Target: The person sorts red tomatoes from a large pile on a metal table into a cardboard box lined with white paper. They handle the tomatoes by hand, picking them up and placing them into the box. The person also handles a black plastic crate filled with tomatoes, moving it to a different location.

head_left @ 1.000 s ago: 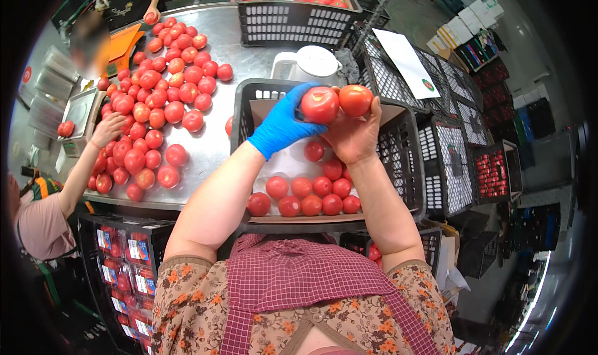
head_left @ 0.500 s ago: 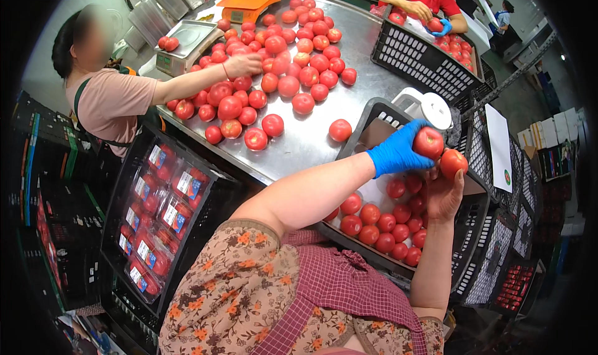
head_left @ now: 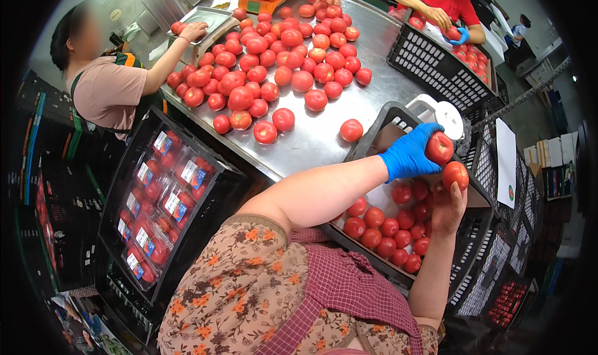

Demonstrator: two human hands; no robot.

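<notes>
Bright, even overhead light glares softly off the steel table (head_left: pixel 324 143) (fisheye edges bend, corners fall black).

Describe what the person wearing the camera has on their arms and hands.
The left hand wears a bright blue disposable glove that ends at the wrist. The right hand is bare. Both forearms are uncovered; a short floral sleeve in brown and orange covers the left upper arm, under a maroon checked apron.

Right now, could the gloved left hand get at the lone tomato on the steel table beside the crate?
Probably yes: the lone tomato lies uncovered near the left hand, but that hand already holds a tomato.
</notes>
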